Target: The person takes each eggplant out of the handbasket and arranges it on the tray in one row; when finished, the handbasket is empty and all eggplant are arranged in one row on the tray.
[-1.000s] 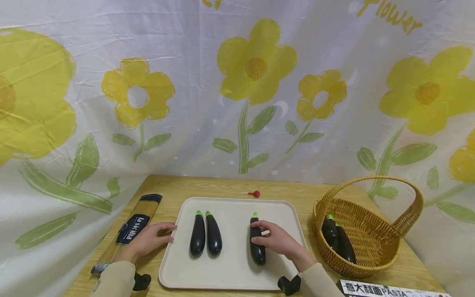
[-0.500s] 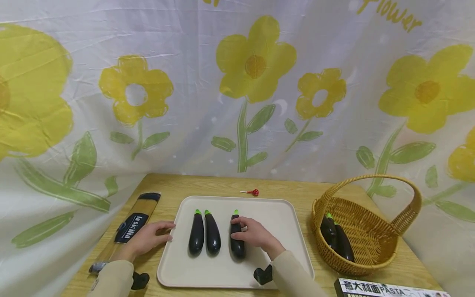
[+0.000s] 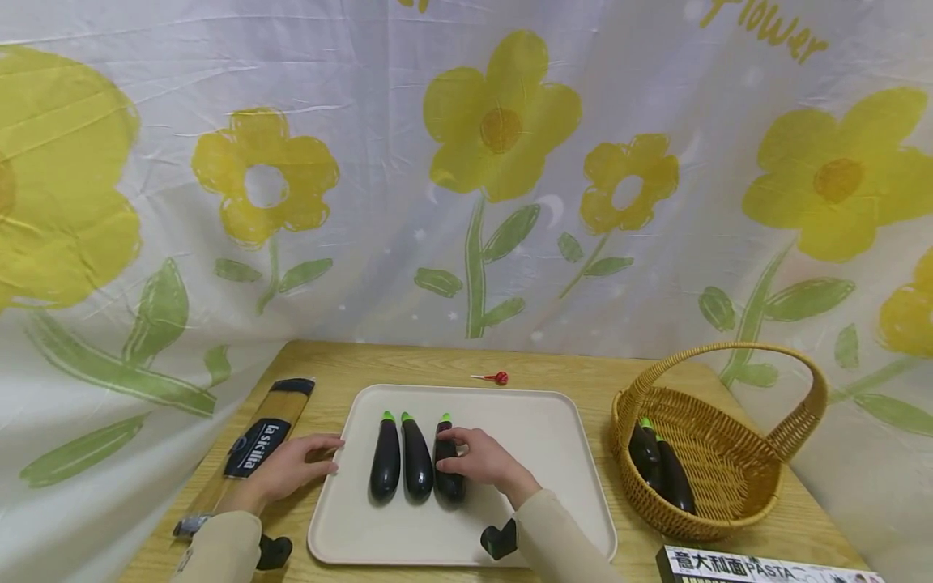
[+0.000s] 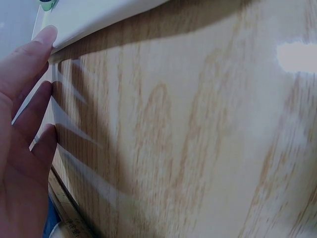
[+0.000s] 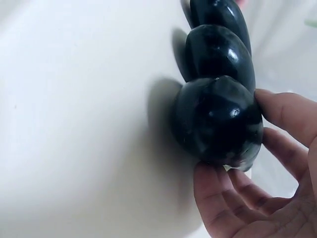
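Observation:
My right hand [image 3: 483,463] pinches a dark eggplant [image 3: 449,486] with a green stem end on the beige tray [image 3: 539,518]. In the right wrist view the thumb and fingers of that hand sit around the held eggplant [image 5: 218,121], with two others lined up close behind it. To its left in the head view lie a second eggplant [image 3: 418,465] and, farthest left, a third eggplant [image 3: 385,465], all roughly parallel. My left hand [image 3: 291,470] rests at the tray's left rim with loosely extended fingers; the left wrist view has its thumb touching the tray edge [image 4: 99,25].
A wicker basket [image 3: 736,514] with a tall handle stands at the right, holding dark eggplants [image 3: 674,478]. Under my left arm lies a pasta packet [image 3: 266,437]. Behind the tray is a red lollipop [image 3: 500,378]. A pasta box [image 3: 758,565] lies at the front right.
My right hand has moved left across the tray with the eggplant, bringing it beside the other two. My left hand has stayed at the tray's left rim.

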Tool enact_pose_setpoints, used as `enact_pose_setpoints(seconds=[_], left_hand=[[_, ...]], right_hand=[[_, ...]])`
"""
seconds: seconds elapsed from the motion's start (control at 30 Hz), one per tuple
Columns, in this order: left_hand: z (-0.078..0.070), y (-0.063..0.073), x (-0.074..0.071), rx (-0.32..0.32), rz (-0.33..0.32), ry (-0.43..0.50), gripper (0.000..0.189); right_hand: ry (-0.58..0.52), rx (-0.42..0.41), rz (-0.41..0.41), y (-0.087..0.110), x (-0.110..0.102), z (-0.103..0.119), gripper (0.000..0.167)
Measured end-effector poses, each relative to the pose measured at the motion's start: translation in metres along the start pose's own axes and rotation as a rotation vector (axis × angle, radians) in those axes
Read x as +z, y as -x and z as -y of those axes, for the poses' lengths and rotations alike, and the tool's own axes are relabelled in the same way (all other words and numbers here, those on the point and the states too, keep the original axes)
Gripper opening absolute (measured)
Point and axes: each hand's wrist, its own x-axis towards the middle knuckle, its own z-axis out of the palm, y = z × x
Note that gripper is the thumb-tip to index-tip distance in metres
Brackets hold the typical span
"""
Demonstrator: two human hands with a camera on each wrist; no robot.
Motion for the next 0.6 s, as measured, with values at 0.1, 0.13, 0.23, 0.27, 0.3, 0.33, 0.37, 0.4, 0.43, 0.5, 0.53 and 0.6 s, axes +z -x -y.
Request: enact_pose_setpoints(seconds=[0.1, 0.13, 0.23, 0.27, 0.3, 0.33, 0.37, 0.4, 0.43, 0.5, 0.53, 0.6], left_hand=[[-0.0006, 0.0003, -0.0004, -0.005, 0.002, 0.003, 0.037], [-0.0007, 0.0007, -0.0004, 0.0, 0.005, -0.002, 0.037], [-0.001, 0.001, -0.0005, -0.003, 0.008, 0.001, 0.037], [-0.0011, 0.0011, -0.0006, -0.001, 0.01, -0.001, 0.037], [-0.0013, 0.0013, -0.0008, -0.002, 0.011, 0.0, 0.037], [-0.0015, 0.0013, -0.001, 0.0, 0.013, -0.003, 0.037], [-0.0016, 0.0014, -0.0012, 0.0, 0.014, -0.002, 0.037], [-0.0017, 0.0012, -0.0014, -0.001, 0.015, -0.002, 0.038], [-0.0019, 0.0013, -0.0015, -0.005, 0.013, -0.003, 0.038], [-0.0021, 0.0014, -0.0019, 0.005, 0.016, -0.011, 0.038], [-0.0021, 0.0014, -0.0018, 0.006, 0.017, -0.012, 0.038], [-0.0019, 0.0009, -0.0013, -0.003, 0.013, -0.009, 0.037]], right_hand=[[0.008, 0.001, -0.001, 0.0013, 0.0003, 0.0001, 0.045], [0.005, 0.0, -0.002, 0.0018, 0.0002, 0.0001, 0.045], [-0.008, 0.008, -0.002, 0.0028, -0.0005, 0.0006, 0.044], [-0.014, 0.008, -0.001, 0.0029, -0.0005, 0.0005, 0.044], [-0.021, 0.011, 0.001, 0.0031, -0.0006, 0.0005, 0.043], [-0.029, 0.016, 0.004, 0.0033, -0.0006, 0.0005, 0.043], [-0.036, 0.018, 0.006, 0.0035, -0.0005, 0.0007, 0.043], [-0.043, 0.016, 0.006, 0.0036, -0.0003, 0.0007, 0.043], [-0.053, 0.016, 0.009, 0.0038, 0.0001, 0.0006, 0.043], [-0.067, 0.018, 0.01, 0.0042, 0.0008, 0.0012, 0.042], [-0.07, 0.018, 0.01, 0.0043, 0.0013, 0.0012, 0.042], [-0.074, 0.018, 0.01, 0.0043, 0.0022, 0.0014, 0.041]])
